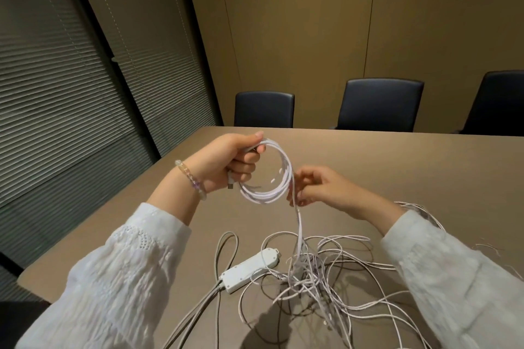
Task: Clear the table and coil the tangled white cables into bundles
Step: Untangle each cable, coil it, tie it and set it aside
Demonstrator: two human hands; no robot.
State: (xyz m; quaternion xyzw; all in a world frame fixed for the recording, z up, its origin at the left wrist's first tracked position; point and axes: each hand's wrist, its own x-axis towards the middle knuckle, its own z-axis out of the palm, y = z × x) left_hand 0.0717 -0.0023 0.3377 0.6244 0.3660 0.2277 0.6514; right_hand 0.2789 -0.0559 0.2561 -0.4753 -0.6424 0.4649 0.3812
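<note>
Above the brown matte table (397,167), the left hand (226,161) grips a round coil of thin white cable (269,176), fingers curled through its top. The right hand (317,190) pinches the coil's right side, where one strand drops away. That strand runs down into the tangled heap of white cables (320,278), probably knotted there, just right of the white plastic power strip (251,269).

Dim, warm light is cast from above; shadows are thrown beneath the cable tangle (326,275), edges visibly bowed
</note>
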